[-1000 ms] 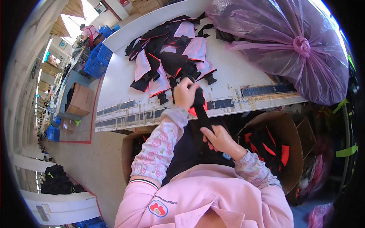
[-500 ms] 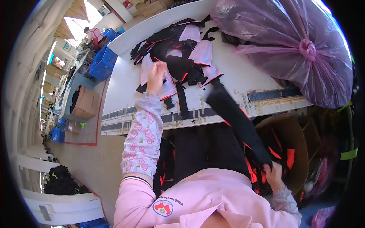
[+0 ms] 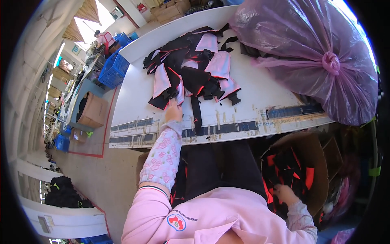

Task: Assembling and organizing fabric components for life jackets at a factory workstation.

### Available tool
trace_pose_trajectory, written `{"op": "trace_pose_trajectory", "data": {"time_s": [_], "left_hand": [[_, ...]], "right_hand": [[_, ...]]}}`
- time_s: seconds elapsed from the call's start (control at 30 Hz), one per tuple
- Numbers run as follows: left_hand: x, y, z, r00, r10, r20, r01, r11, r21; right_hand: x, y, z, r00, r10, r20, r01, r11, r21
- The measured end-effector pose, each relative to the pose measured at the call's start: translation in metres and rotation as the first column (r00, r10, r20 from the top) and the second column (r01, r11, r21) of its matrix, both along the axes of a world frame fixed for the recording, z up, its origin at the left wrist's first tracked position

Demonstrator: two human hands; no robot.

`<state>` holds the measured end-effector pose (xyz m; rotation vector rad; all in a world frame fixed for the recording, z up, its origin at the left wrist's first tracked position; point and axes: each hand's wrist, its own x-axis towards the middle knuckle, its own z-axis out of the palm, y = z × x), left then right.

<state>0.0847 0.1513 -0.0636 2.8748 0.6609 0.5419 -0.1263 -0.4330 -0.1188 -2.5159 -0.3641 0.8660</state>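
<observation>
Head view: black strip carried by right hand [image 3: 284,193] 0.5 s ago now gone from view. Right hand down in cardboard box [image 3: 294,175] w/ black-red pieces, fingers loosely curled; holding anything, cannot tell. Left hand [image 3: 174,110] back at near edge of fabric pile [image 3: 195,69] on counter [image 3: 260,93], fingers closing on a piece. Looks like one strip boxed, next being picked.

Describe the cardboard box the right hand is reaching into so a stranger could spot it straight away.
Start at the white table with the big purple bag. Below its near edge, at the person's right, sits a round-looking brown cardboard box, the right hand inside. It alone holds black and red fabric pieces.
</observation>
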Motion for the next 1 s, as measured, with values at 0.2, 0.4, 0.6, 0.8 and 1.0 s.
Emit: {"op": "trace_pose_trajectory", "data": {"time_s": [0.2, 0.4, 0.6, 0.8, 1.0], "left_hand": [[-0.033, -0.046, 0.055, 0.714, 0.189, 0.674, 0.591, 0.352, -0.725], [-0.106, -0.192, 0.072, 0.834, 0.228, 0.502, 0.548, -0.242, -0.800], [-0.137, -0.209, -0.017, 0.942, 0.043, 0.333, 0.335, -0.095, -0.937], [-0.135, -0.200, 0.010, 0.832, -0.453, 0.321, 0.548, 0.579, -0.603], [-0.133, -0.215, 0.015, 0.797, -0.568, 0.203, 0.562, 0.575, -0.595]], "right_hand": [[0.092, 0.080, 0.068, 0.975, -0.084, 0.204, -0.051, 0.814, 0.578], [0.146, 0.192, 0.134, 0.985, -0.170, 0.013, 0.042, 0.311, 0.949], [0.132, 0.210, 0.093, 0.946, -0.155, 0.283, -0.087, 0.720, 0.688], [0.117, 0.207, 0.076, 0.933, -0.209, 0.292, -0.010, 0.798, 0.603], [0.121, 0.212, 0.091, 0.825, -0.190, 0.532, -0.096, 0.881, 0.464]]}}
